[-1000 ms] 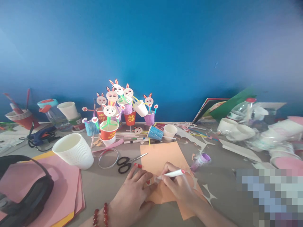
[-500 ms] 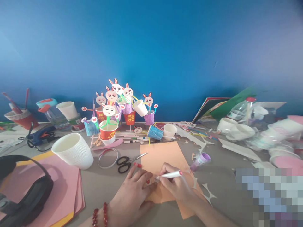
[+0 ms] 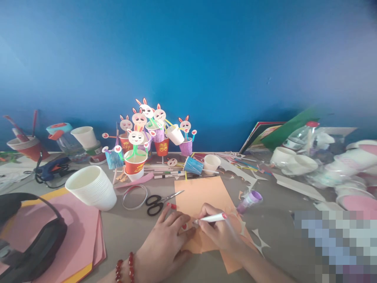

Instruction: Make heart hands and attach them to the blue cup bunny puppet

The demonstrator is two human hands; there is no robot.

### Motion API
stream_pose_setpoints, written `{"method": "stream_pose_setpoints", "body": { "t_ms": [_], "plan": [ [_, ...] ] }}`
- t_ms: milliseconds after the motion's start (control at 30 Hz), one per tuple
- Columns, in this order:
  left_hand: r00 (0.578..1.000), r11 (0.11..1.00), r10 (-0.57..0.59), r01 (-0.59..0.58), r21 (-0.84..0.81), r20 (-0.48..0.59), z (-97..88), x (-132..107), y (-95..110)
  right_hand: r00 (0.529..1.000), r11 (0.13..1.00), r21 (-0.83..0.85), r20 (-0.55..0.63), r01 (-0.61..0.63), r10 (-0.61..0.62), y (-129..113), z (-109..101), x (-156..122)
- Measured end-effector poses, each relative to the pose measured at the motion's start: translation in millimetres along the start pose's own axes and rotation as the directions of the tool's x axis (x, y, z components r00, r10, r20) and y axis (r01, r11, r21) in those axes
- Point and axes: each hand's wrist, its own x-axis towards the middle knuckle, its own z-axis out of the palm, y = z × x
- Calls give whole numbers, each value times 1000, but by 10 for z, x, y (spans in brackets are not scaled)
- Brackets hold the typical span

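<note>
My right hand [image 3: 220,234] grips a white marker [image 3: 214,217] with a red end. Its tip points down at the orange paper [image 3: 200,192], close to a small white disc [image 3: 184,228] bearing a red heart. Flat on the table and the paper's near left edge lies my left hand [image 3: 166,239], fingers stretched out, its thumb and index finger beside the disc. Part of the disc is covered by the fingers. A red marker cap [image 3: 171,206] rests just beyond my left fingertips, and black-handled scissors [image 3: 156,204] lie to the left of it.
Rabbit figures in cups [image 3: 136,157] stand at the back. To the left are a stack of white cups [image 3: 97,192], a tape roll [image 3: 124,198], headphones [image 3: 55,236] and pink paper [image 3: 79,228]. A purple cup [image 3: 249,201], paper scraps [image 3: 259,240] and bagged cups [image 3: 332,169] lie right.
</note>
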Motion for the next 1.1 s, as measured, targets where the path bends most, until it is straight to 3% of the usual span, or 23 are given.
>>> {"method": "stream_pose_setpoints", "body": {
  "t_ms": [1100],
  "plan": [
    [1000, 1000, 1, -2, 11, 24, 10, -5, -2, 999, 1000, -18, 20, -26, 26, -13, -11, -4]
  ]
}}
